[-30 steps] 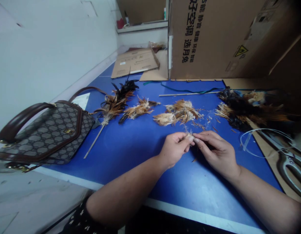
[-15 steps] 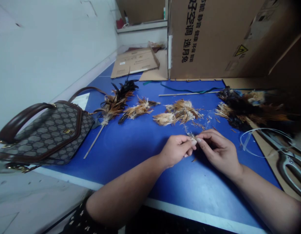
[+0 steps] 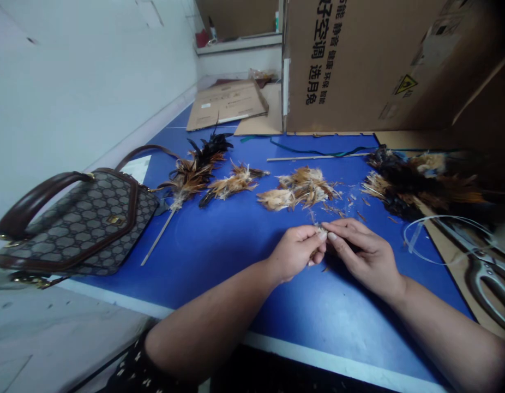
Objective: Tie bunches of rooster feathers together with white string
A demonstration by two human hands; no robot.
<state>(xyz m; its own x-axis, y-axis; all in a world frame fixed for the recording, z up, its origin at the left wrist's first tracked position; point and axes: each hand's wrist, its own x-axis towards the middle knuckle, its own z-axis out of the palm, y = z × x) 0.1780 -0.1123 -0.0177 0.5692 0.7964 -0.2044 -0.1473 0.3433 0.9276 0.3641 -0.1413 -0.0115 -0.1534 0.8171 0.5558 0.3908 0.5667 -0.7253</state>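
Between my two hands is a small tuft of pale feathers (image 3: 320, 230), mostly hidden by the fingers. My left hand (image 3: 298, 248) is closed, with thumb and forefinger pinching the tuft. Thumb and fingertips of my right hand (image 3: 365, 254) are closed on the tuft's right side, touching the left fingertips. Just beyond the hands lies a pile of tan and brown feathers (image 3: 305, 188), with loose bits scattered around it. Left of that pile sits a smaller feather bunch (image 3: 234, 183). A feather duster (image 3: 195, 169) of black and brown feathers on a thin stick lies farther left.
A patterned handbag (image 3: 84, 218) stands at the left of the blue table (image 3: 220, 245). Dark feathers (image 3: 424, 180) are heaped at the right, near scissors (image 3: 487, 278) and a loop of clear strapping (image 3: 408, 234). A thin stick (image 3: 313, 158) and a big cardboard box (image 3: 359, 65) are at the back.
My right fingertips have shifted slightly left along the tuft, and the forefinger is straighter. The left hand has barely moved. Things on the table are unchanged.
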